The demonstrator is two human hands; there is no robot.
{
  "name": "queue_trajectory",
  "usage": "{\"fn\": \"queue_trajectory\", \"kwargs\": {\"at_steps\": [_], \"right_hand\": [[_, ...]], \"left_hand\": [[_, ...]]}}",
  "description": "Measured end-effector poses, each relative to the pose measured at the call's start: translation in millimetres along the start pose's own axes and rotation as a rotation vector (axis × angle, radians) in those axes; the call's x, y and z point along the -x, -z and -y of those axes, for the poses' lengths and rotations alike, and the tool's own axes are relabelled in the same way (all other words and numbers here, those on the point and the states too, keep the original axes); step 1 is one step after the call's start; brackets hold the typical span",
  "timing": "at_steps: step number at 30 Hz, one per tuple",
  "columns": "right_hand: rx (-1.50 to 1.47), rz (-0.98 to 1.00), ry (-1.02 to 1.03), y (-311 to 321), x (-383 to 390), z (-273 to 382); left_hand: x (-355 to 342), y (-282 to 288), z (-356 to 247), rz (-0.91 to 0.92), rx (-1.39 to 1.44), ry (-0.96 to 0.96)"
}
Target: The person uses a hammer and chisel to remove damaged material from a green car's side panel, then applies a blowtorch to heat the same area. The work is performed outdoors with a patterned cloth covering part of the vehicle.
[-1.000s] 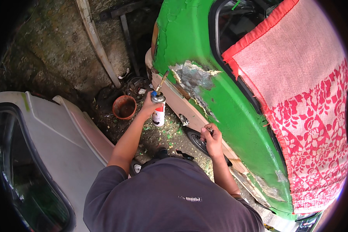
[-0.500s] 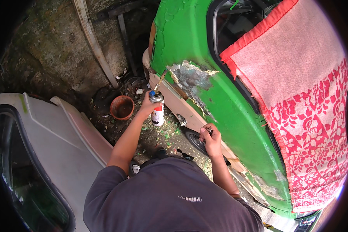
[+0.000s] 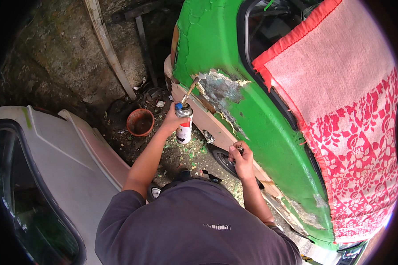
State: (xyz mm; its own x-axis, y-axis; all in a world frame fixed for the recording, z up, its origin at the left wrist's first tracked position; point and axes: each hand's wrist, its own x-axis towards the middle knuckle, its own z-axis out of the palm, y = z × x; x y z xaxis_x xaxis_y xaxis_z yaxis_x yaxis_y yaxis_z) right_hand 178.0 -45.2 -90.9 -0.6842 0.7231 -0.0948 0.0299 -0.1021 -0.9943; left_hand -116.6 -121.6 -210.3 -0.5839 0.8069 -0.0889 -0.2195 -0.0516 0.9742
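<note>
My left hand [image 3: 171, 120] is closed around a blowtorch, a white and red gas canister [image 3: 184, 134] with a blue-knobbed brass nozzle [image 3: 190, 92] on top. The nozzle tip points up at the edge of a stripped grey patch [image 3: 223, 90] on the green car body [image 3: 261, 115]. Ragged, peeling paint rims this patch. No flame can be made out. Close to the car's lower side, my right hand [image 3: 244, 163] is closed on a small dark object [image 3: 239, 149], mostly hidden by the fingers.
A white car [image 3: 70, 154] stands close on the left. A reddish-brown pot [image 3: 140, 122] and paint flakes [image 3: 192, 152] lie on the ground between the cars. A red and pink cloth [image 3: 340, 110] covers the green car's right part. A wooden plank [image 3: 108, 48] leans at the back wall.
My left hand has moved slightly to the right with the blowtorch, bringing its nozzle tip over the stripped patch's left edge. My right hand has stayed in place.
</note>
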Motion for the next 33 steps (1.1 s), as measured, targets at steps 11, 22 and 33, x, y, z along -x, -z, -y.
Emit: {"fn": "queue_trajectory", "kwargs": {"at_steps": [11, 22, 33], "right_hand": [[0.028, -0.019, 0.004, 4, 3, 2], [0.022, -0.026, -0.006, 3, 9, 1], [0.013, -0.041, -0.011, 9, 13, -5]], "left_hand": [[6, -14, -7, 0.027, 0.014, -0.029], [7, -12, -8, 0.046, 0.083, -0.031], [14, -17, -16, 0.041, 0.064, -0.007]]}}
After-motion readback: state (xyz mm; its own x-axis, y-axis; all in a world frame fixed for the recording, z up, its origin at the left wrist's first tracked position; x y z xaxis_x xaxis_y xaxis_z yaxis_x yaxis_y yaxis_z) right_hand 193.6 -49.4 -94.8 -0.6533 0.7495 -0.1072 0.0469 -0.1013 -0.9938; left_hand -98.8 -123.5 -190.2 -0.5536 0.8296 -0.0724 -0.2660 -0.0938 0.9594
